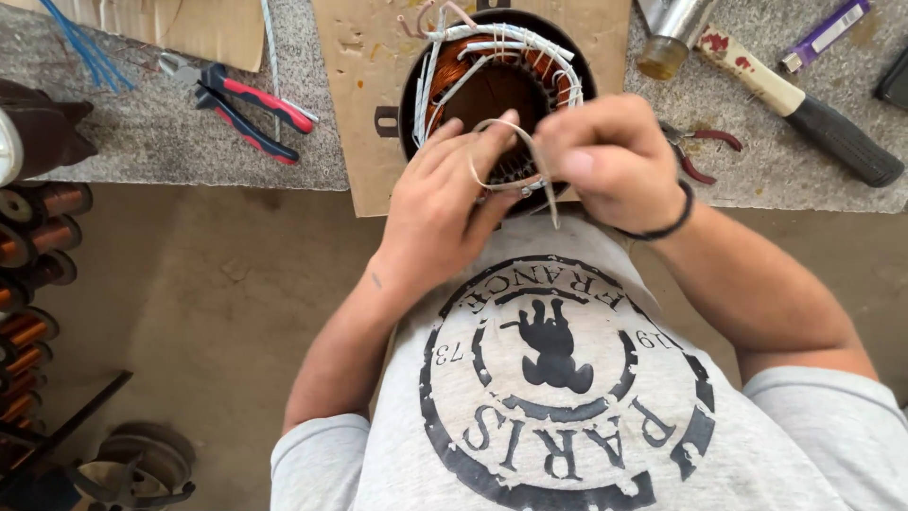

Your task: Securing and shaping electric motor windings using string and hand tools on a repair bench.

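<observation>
One head-worn view, steeply downward and close over the workbench edge.

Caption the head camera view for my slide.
Both hands, left hand and right hand, loop pale cord at a copper-wound motor stator.

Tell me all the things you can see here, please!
motor stator: 1, black ring with copper windings, top centre on cardboard
white cord: 1, looped between both hands
cardboard sheet: 1, brown, under stator
pliers: 1, red-black handles, top left
small pliers: 1, red handles, right of stator
hammer: 1, black grip, top right
lighter: 1, purple, top right
copper wire spools: several, left edge
left hand: pinching cord
right hand: pinching cord
</observation>
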